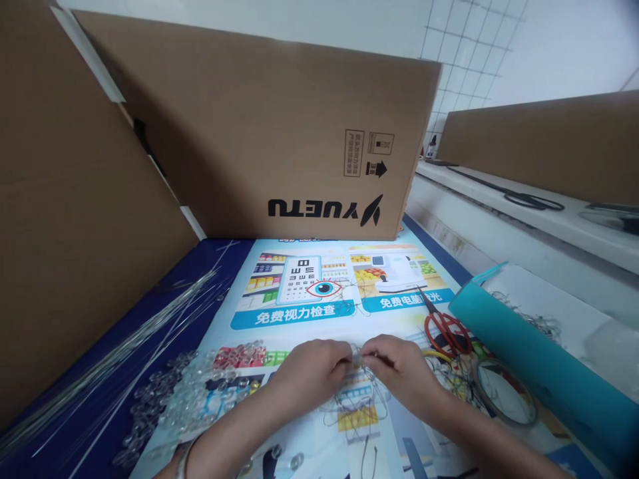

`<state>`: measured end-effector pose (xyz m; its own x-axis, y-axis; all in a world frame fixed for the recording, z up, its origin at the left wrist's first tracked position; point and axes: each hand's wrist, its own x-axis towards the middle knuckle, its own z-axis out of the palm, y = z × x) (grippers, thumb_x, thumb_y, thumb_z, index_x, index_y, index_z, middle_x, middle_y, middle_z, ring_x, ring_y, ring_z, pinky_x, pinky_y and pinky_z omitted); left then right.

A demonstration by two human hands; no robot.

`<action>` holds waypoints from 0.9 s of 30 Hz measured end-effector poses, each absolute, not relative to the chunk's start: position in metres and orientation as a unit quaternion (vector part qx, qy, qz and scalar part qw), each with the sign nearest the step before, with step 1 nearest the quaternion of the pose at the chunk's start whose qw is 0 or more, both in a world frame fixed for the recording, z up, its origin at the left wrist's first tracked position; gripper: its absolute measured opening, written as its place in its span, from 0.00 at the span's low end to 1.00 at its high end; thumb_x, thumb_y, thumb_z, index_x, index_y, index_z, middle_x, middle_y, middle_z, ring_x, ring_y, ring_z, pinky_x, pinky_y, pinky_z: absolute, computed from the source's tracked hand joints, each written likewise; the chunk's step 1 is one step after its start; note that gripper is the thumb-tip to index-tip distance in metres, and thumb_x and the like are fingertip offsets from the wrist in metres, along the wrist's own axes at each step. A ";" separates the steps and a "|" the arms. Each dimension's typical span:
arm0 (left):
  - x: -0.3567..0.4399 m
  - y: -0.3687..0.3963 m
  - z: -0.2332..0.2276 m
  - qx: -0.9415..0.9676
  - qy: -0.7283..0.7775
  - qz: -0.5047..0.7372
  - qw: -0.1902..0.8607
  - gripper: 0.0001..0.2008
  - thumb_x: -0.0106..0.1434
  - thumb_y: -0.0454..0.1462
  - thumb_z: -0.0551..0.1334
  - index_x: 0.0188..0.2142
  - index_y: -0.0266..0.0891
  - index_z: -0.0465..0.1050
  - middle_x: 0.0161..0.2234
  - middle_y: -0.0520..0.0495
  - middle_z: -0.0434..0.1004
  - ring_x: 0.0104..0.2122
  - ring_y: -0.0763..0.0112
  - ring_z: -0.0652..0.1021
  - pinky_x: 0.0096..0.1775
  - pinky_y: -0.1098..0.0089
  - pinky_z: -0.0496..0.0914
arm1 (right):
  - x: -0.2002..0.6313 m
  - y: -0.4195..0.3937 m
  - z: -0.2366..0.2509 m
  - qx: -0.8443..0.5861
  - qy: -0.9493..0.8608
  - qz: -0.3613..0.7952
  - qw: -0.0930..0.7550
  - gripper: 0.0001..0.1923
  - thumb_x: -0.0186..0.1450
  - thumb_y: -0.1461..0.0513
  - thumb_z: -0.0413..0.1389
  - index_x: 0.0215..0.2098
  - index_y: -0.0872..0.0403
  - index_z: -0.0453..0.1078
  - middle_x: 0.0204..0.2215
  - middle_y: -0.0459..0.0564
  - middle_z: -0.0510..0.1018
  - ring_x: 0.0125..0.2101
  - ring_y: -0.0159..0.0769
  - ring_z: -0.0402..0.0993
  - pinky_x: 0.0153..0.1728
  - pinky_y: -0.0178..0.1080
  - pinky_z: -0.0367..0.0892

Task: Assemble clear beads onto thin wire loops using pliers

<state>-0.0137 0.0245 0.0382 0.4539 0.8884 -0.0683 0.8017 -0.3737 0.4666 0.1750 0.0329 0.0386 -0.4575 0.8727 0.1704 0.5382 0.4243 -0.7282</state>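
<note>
My left hand [319,362] and my right hand [399,369] meet over the printed poster, fingertips pinched close together. Between them shows a small clear bead [356,356], which both hands seem to grip; whether a thread passes through it is too small to tell. Just below the fingers lies a tangle of thin wire loops [357,399]. Many loose clear beads [184,389] are spread beside and beyond my left forearm. Red-handled scissors [446,336] rest to the right of my right hand, blades pointing away.
Long thin wires [150,332] lie on the blue surface at left. A roll of tape [532,402] sits by a teal box [529,366] holding wire pieces. Upright cardboard [224,133] closes off the back and left. More scissors [529,198] lie on the white ledge.
</note>
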 end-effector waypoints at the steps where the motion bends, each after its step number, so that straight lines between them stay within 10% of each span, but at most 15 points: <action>1: -0.014 0.025 0.038 0.822 0.513 0.100 0.225 0.11 0.58 0.33 0.52 0.32 0.41 0.73 0.30 0.48 0.78 0.30 0.66 0.75 0.30 0.71 0.61 | 0.175 0.033 0.038 -0.439 -0.802 0.298 0.274 0.07 0.59 0.68 0.53 0.31 0.52 0.72 0.29 0.44 0.76 0.31 0.31 0.71 0.34 0.32 0.63; 27: -0.013 0.021 0.038 0.827 0.503 0.120 0.221 0.11 0.59 0.34 0.52 0.29 0.41 0.73 0.29 0.49 0.78 0.28 0.65 0.74 0.26 0.71 0.58 | 0.185 0.040 0.033 -0.277 -0.880 0.237 0.306 0.13 0.65 0.67 0.48 0.41 0.50 0.73 0.33 0.50 0.75 0.34 0.33 0.71 0.35 0.35 0.67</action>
